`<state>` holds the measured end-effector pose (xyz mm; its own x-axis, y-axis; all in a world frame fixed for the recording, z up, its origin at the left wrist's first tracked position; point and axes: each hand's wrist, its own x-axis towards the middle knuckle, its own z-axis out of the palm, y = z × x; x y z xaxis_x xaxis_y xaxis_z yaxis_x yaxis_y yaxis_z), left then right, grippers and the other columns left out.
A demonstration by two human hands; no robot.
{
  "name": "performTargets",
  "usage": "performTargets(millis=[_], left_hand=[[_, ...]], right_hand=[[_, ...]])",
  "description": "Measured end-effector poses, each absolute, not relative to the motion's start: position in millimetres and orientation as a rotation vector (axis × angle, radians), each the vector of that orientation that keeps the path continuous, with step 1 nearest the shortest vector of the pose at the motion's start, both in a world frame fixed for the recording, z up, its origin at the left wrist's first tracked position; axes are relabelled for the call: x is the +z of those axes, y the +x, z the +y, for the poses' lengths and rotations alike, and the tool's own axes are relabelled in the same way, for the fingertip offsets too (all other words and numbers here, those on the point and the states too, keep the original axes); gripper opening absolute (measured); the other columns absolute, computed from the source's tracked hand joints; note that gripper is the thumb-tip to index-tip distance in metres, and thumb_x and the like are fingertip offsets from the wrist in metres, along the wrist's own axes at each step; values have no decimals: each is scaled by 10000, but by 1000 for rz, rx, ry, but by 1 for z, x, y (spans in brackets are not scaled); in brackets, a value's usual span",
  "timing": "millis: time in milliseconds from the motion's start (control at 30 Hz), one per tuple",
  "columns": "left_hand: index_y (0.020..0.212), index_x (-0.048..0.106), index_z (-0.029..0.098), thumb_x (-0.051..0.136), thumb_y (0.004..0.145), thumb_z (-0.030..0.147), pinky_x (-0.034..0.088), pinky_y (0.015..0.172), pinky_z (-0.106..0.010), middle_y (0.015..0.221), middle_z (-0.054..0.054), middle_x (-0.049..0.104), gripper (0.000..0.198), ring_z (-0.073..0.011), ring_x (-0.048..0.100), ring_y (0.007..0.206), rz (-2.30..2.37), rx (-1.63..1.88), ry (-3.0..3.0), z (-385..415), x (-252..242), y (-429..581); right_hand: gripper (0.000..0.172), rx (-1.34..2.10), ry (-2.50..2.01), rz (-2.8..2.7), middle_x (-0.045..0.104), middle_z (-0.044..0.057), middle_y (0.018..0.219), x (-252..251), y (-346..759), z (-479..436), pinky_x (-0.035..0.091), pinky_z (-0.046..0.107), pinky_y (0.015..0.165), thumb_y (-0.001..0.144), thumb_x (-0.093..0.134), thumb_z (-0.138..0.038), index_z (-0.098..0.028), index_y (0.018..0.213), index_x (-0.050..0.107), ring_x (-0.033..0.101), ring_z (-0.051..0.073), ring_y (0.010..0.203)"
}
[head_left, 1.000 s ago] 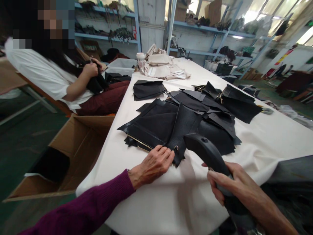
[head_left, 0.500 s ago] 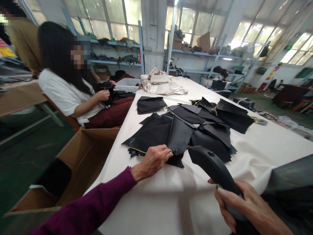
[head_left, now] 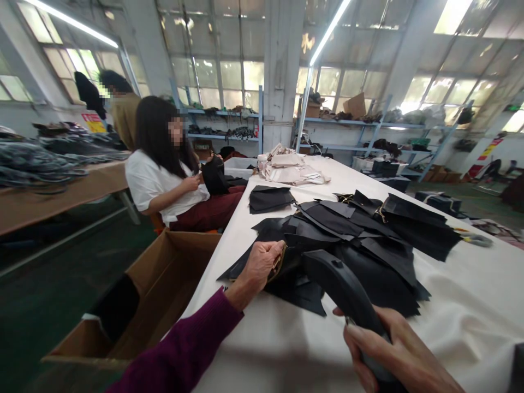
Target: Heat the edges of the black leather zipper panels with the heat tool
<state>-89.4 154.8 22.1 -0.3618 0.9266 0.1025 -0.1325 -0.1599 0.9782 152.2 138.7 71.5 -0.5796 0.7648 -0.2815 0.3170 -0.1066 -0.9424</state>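
Table (head_left: 470,305): long, draped in plain off-white cloth, smooth with a few soft folds; it runs out ahead of both hands.

Box (head_left: 164,284): open brown cardboard, sat on the floor to the left of the left hand, with something dark inside that can't really be made out.

Pile (head_left: 368,240): loads of flat black cut pieces, matte and leather-like, mostly angular panels overlapped every which way, just beyond both hands. A few gold metal fittings can be seen poking out further back.

Progress: honestly looks early on. Only one piece has been picked up off the heap, and the rest is lying there untouched as far as can be seen. A separate small folded black stack and some cream fabric are left further up the table.

Tool (head_left: 347,289): chunky black handheld thing, smooth moulded plastic, curved like a handle, with a small button on top. It's pointed toward the pile, its nose held just right of the lifted piece.

Right hand (head_left: 393,355): wrapped tight around the tool's grip, lower right.

Left hand (head_left: 260,267): purple knit sleeve, fingers closed, pinching the near edge of a black piece (head_left: 295,262) and lifting it off the cloth.

Zip (head_left: 280,259): a short gold-toothed edge showing right at the left fingertips.
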Motion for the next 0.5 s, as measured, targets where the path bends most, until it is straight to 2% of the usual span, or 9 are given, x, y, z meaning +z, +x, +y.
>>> performTargets(millis=[167,267,500], left_hand=[[510,341,184,636,735,530,111,408,-215,453,91,256,507,-32,198,386,1219,1587,937,149,8,-83],[501,381,173,671,706,508,153,422,-212,457,84,297,488,-37,242,396,1129,1628,806,149,1,-81],[502,500,155,750,641,443,335,483,-232,449,36,474,406,-94,452,443,1030,1685,528,154,10,-87]], right_hand=[[300,1724,-1071,-1827,490,-58,427,81,126,157,365,211,369,755,599,-458,-167,795,537,433,101,358],[349,1645,-1009,-1870,491,-33,414,88,122,172,360,207,379,804,571,-475,-168,644,520,450,101,365],[351,1647,-1161,-1880,488,-43,433,90,138,162,375,206,389,795,555,-507,-162,735,542,441,98,381]])
